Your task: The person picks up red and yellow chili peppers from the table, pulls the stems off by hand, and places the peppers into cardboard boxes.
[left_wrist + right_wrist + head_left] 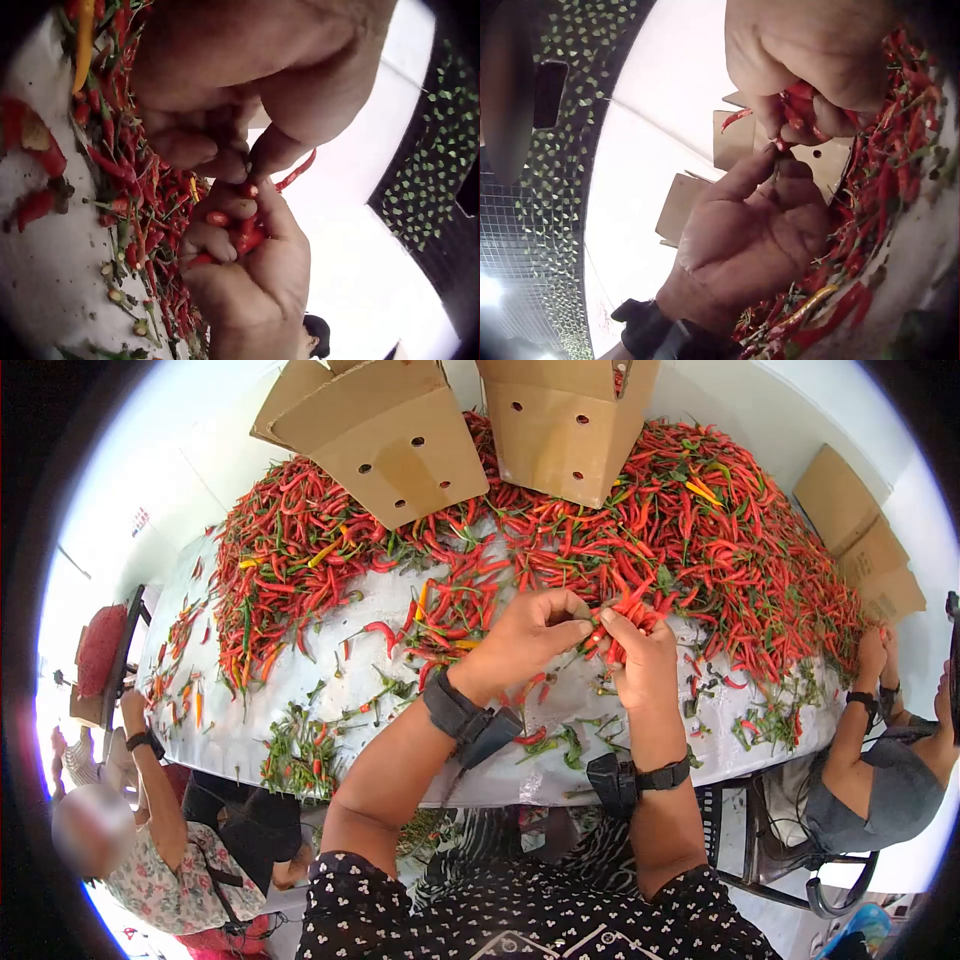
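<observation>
My right hand [645,657] grips a bunch of red chili peppers [799,109] in its curled fingers, cut-looking ends showing between the fingers in the left wrist view. Thumb and forefinger of my left hand [530,635] meet it, pinching the green stem [776,178] of one chili at its top end. Both hands are raised over the table's near middle. Behind them spreads a large heap of red chilies [700,550], a few yellow or orange. Loose chilies [465,595] and green stems lie on the pale table cover [400,580] around my forearms.
Two cardboard boxes [390,455] with round holes stand on the heap at the back. A small pile of green stems [295,750] lies front left, another [775,725] front right. One person [150,850] sits at the left, another [870,790] at the right. Cardboard [850,530] leans at the far right.
</observation>
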Action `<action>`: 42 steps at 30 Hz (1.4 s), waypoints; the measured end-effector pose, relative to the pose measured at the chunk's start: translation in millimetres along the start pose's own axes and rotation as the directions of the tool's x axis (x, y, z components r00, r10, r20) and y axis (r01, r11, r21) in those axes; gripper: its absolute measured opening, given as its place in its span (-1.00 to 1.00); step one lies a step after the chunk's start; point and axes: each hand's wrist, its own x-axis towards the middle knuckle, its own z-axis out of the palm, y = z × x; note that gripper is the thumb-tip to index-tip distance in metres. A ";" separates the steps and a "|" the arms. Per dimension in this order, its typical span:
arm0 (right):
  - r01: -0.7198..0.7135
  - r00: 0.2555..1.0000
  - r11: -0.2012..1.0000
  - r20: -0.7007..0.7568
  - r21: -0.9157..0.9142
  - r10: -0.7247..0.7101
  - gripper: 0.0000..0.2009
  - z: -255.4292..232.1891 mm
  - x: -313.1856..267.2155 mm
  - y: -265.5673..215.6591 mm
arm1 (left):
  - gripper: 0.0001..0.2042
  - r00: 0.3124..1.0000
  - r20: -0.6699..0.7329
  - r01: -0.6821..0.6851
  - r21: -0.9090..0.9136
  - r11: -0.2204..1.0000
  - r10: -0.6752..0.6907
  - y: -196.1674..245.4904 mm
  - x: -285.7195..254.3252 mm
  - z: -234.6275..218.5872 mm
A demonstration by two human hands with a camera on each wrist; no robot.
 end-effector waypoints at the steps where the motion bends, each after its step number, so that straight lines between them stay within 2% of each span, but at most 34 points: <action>1: -0.046 0.999 0.998 0.002 0.052 0.045 -0.89 -0.4 -0.4 -1.5 | -0.91 1.000 0.021 0.009 0.009 1.000 -0.009 0.8 -0.3 -0.8; 2: -0.047 0.999 0.998 0.002 0.051 0.047 -0.89 -2.9 0.8 -1.8 | -0.91 1.000 0.020 0.009 0.008 1.000 -0.010 0.8 -0.1 -0.8; 4: -0.181 0.982 0.970 0.077 0.162 0.171 -0.89 -9.8 3.7 -1.1 | -0.91 0.998 0.053 -0.035 -0.032 0.999 0.036 2.0 0.2 0.1; 5: -0.174 0.984 0.971 0.074 0.166 0.164 -0.89 -10.8 3.2 -0.6 | -0.91 0.997 0.060 -0.038 -0.029 0.999 0.040 3.3 -0.2 0.2; 7: -0.253 0.963 0.918 0.166 0.307 0.210 -0.90 -11.4 3.9 -1.0 | -0.90 0.992 0.128 0.000 -0.147 0.989 0.019 7.8 -1.8 -2.0; 8: -0.238 0.967 0.920 0.164 0.310 0.195 -0.90 -14.9 6.8 -1.7 | -0.90 0.990 0.137 -0.010 -0.141 0.990 0.029 10.9 -3.9 -2.8; 10: -0.407 0.903 0.759 0.350 0.507 0.250 -0.90 -24.1 14.1 -9.2 | -0.88 0.976 0.215 0.064 -0.189 0.980 -0.022 15.3 -13.2 -5.5; 11: -0.403 0.903 0.764 0.355 0.504 0.242 -0.90 -28.1 16.7 -15.0 | -0.88 0.977 0.214 0.053 -0.187 0.981 -0.012 17.2 -17.7 -9.4; 13: -0.099 0.980 0.936 0.199 0.338 0.032 -0.89 -23.1 13.9 -37.8 | -0.89 0.975 0.217 0.075 -0.098 0.992 -0.052 18.6 -27.3 -17.4; 14: -0.016 0.993 0.966 0.116 0.258 -0.015 -0.89 -15.8 12.3 -54.1 | -0.89 0.986 0.152 0.096 -0.142 0.985 -0.074 16.3 -32.0 -19.1; 15: 0.064 0.997 0.984 0.034 0.168 -0.070 -0.89 -4.8 11.4 -75.1 | -0.89 0.985 0.157 0.088 -0.144 0.986 -0.065 14.5 -35.0 -23.2; 16: 0.195 0.978 0.979 0.063 0.062 -0.199 -0.88 2.4 14.9 -91.7 | -0.90 0.992 0.109 0.076 -0.134 0.988 -0.062 13.1 -37.3 -28.1; 17: 0.275 0.961 0.961 0.009 0.000 -0.275 -0.88 17.2 15.9 -109.0 | -0.90 0.997 0.060 0.063 -0.125 0.990 -0.056 11.7 -38.2 -31.4; 18: 0.351 0.936 0.928 0.073 -0.128 -0.344 -0.87 19.4 27.3 -124.5 | -0.92 0.998 0.039 0.053 -0.246 0.968 -0.045 10.1 -37.9 -31.0; 20: 0.519 0.854 0.811 0.122 -0.271 -0.506 -0.83 38.6 45.2 -155.4 | -0.93 0.999 0.018 0.042 -0.276 0.960 -0.039 8.7 -37.4 -31.6; 22: 0.653 0.754 0.689 0.191 -0.313 -0.628 -0.80 55.1 72.8 -187.4 | -0.94 0.999 -0.012 0.033 -0.303 0.952 -0.038 9.1 -38.1 -32.8; 24: 0.734 0.672 0.637 0.116 -0.234 -0.732 -0.83 87.9 97.7 -211.1 | -0.93 0.996 -0.060 0.040 -0.322 0.946 -0.063 9.7 -38.9 -34.3; 25: 0.735 0.667 0.609 0.151 -0.299 -0.730 -0.82 92.1 127.8 -224.0 | -0.93 0.996 -0.061 0.040 -0.322 0.946 -0.063 6.7 -37.9 -36.1; 26: 0.731 0.664 0.577 0.184 -0.364 -0.725 -0.80 95.6 159.5 -237.0 | -0.93 0.996 -0.075 0.027 -0.342 0.939 -0.057 0.5 -35.7 -37.7; 27: 0.619 0.751 0.538 0.231 -0.572 -0.619 -0.58 110.2 182.9 -245.2 | -0.93 0.995 -0.087 0.021 -0.363 0.931 -0.056 -3.8 -35.0 -37.9; 28: 0.481 0.837 0.450 0.239 -0.752 -0.493 -0.32 121.7 194.9 -247.9 | -0.93 0.994 -0.082 0.037 -0.369 0.929 -0.072 -4.0 -34.8 -39.3; 29: 0.458 0.851 0.459 0.225 -0.761 -0.475 -0.32 126.1 193.0 -242.6 | -0.93 0.993 -0.078 0.054 -0.373 0.926 -0.089 -3.5 -34.6 -42.3; 31: 0.470 0.794 0.277 0.264 -0.838 -0.547 -0.43 135.6 186.3 -233.6 | -0.93 0.989 -0.067 0.093 -0.384 0.919 -0.128 -5.6 -33.4 -44.9; 32: 0.473 0.642 0.055 0.301 -0.879 -0.705 -0.45 133.3 176.6 -228.7 | -0.92 0.994 -0.070 0.052 -0.399 0.915 -0.086 -6.7 -32.5 -46.3; 33: 0.467 0.654 0.061 0.298 -0.882 -0.695 -0.45 127.8 157.5 -222.4 | -0.92 0.996 -0.077 0.007 -0.414 0.910 -0.043 -7.1 -32.9 -47.3; 35: 0.609 0.659 0.081 0.446 -0.789 -0.606 -0.43 113.8 109.2 -209.9 | -0.93 0.991 -0.115 0.010 -0.432 0.902 -0.067 -4.3 -33.1 -42.6; 37: 0.668 0.694 0.139 0.544 -0.731 -0.471 -0.78 87.4 69.0 -168.6 | -0.90 0.994 -0.101 -0.021 -0.517 0.856 -0.036 -1.7 -32.6 -40.8; 38: 0.655 0.744 0.186 0.584 -0.732 -0.323 -0.79 74.2 48.3 -141.7 | -0.88 0.993 -0.113 -0.018 -0.513 0.858 -0.047 -6.4 -30.9 -40.6; 39: 0.616 0.781 0.228 0.623 -0.754 -0.050 -0.80 65.5 29.0 -122.6 | -0.88 0.993 -0.113 -0.019 -0.515 0.857 -0.046 -6.6 -30.4 -40.6; 40: 0.650 0.744 0.165 0.665 -0.742 0.058 -0.84 61.3 8.5 -105.0 | -0.87 0.994 -0.100 -0.007 -0.491 0.871 -0.048 -6.4 -30.7 -41.4; 41: 0.547 0.784 0.228 0.589 -0.805 0.197 -0.82 52.9 -1.6 -81.5 | -0.87 0.995 -0.086 0.006 -0.465 0.885 -0.052 -5.9 -31.2 -41.6; 42: 0.702 0.685 0.141 0.716 -0.698 0.136 -0.82 36.8 -2.6 -51.7 | -0.87 0.995 -0.085 0.011 -0.445 0.895 -0.054 -3.8 -32.1 -41.1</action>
